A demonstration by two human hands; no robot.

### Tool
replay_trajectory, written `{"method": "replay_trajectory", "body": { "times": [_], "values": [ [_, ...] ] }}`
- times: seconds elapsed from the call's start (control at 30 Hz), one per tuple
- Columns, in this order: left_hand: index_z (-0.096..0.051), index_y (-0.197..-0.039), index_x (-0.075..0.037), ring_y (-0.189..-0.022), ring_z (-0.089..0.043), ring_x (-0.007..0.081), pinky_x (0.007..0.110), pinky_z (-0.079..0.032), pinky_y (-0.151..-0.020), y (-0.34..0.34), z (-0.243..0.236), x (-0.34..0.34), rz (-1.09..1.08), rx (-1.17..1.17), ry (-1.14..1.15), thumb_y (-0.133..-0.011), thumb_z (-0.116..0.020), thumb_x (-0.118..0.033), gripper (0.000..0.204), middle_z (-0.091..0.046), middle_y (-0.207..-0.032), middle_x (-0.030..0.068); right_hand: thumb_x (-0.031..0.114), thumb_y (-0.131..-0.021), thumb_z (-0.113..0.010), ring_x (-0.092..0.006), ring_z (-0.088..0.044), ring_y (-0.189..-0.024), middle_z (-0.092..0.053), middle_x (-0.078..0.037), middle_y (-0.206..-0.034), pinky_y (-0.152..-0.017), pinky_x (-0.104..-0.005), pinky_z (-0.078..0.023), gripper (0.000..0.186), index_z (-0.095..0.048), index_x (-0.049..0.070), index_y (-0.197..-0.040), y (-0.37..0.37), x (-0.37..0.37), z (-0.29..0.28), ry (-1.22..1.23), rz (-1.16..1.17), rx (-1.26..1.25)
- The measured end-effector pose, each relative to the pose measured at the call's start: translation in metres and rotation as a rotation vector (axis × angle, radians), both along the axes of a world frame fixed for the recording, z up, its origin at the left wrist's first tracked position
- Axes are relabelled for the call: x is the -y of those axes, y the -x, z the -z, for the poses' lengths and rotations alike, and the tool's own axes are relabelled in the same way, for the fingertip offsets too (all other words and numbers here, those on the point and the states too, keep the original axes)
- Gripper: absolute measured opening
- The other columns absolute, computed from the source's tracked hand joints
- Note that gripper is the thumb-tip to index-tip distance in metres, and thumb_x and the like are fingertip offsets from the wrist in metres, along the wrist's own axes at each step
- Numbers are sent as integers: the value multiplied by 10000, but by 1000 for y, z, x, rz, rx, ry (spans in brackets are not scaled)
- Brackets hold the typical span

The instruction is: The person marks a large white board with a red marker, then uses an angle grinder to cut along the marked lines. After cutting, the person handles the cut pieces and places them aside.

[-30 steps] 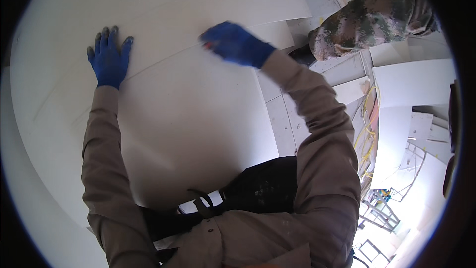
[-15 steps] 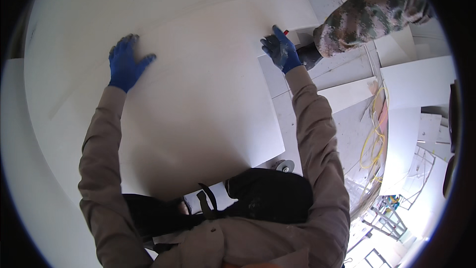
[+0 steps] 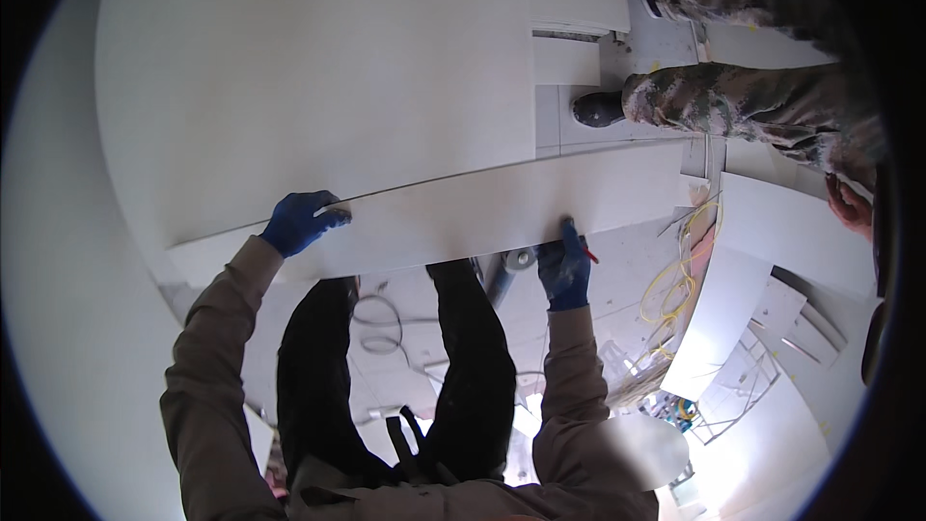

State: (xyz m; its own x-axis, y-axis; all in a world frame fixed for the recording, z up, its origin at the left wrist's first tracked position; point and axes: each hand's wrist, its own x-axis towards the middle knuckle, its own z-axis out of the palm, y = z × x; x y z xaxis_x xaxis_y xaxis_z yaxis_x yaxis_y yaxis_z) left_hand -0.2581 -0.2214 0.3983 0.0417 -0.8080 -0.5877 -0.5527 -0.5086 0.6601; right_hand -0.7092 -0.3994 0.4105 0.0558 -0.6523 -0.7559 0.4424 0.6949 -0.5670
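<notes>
A long, narrow white board (image 3: 453,212) lies slantwise in front of me, its right end farther away. My left hand (image 3: 297,223), in a blue glove, is closed on its left part, with the fingers by the far edge. My right hand (image 3: 564,270), gloved in blue too, holds the near edge: the thumb rests on top and the other fingers are hidden underneath. A thin red stick-like thing (image 3: 590,256) pokes out beside that hand; its kind is not clear. Beyond the strip lies a large white sheet (image 3: 328,87).
A power tool with a round disc (image 3: 521,260) is on the floor between my legs and right hand, with a grey cable (image 3: 378,323) nearby. Another person's camouflage-trousered leg (image 3: 714,101) stands at right. Yellow cord (image 3: 666,294) and white panels (image 3: 743,299) lie farther right.
Both hands have come back toward me from the large sheet and now hold the narrow board. I have stood up or stepped back, and the co-worker's legs have shifted.
</notes>
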Motion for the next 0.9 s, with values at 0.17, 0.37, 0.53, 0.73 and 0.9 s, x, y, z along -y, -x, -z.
{"method": "replay_trajectory", "body": {
  "times": [0.17, 0.37, 0.53, 0.73, 0.9],
  "values": [
    [-757, -937, -138, -788, -737, 285, 373, -580, -705, 42, -95, -86, -71, 58, 49, -944, -727, -337, 201, -762, -857, 63, 265, -1062, -599, -248, -725, -1004, -754, -84, -1111, -826, -427, -593, 206, -664, 141, -1213, 55, -91, -96, -197, -180, -53],
    [-729, -852, -153, -766, -698, 351, 447, -534, -668, 96, -151, -189, -315, 121, -163, -953, -659, -536, 402, -717, -781, 104, 518, -1088, -475, -306, -751, -890, -727, -174, -1176, -707, -402, -603, 506, -572, 112, -1374, 66, -167, -147, -494, -570, -11],
    [-716, -834, -93, -731, -619, 273, 406, -486, -642, 145, -148, -309, -738, 177, -204, -983, -650, -502, 440, -666, -759, 62, 387, -1061, -565, -320, -775, -897, -736, -170, -1187, -729, -404, -648, 410, -641, 39, -1265, 48, -223, -164, -599, -897, -29],
    [-699, -812, -21, -689, -523, 179, 357, -428, -611, 212, -142, -469, -1312, 201, -221, -1019, -639, -462, 491, -605, -734, 12, 126, -1022, -638, -245, -765, -941, -740, -151, -1191, -795, -391, -645, 307, -609, 18, -1308, 32, -288, -147, -371, -979, 79],
    [-686, -794, 39, -654, -444, 101, 316, -380, -586, 284, -164, -574, -1649, 180, -245, -1050, -630, -428, 536, -555, -713, -30, 162, -1055, -588, -224, -753, -814, -727, -183, -1177, -709, -372, -643, 344, -571, 6, -1361, 2, -325, -150, -464, -1082, 67]
  ]
}}
